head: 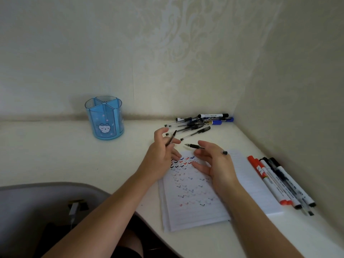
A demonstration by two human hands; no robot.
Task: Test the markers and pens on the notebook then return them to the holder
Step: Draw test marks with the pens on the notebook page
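from the head view, the right hand [217,164] pinches a black pen [194,146] that lies nearly level, its bare tip pointing left at the left hand [160,151], which pinches what looks like the cap [171,138], tilted up and away. both hover just above the top of the notebook [195,207], so the page is straight below the tip. the blue holder [105,118] stands well apart to the far left, nearer the left hand.
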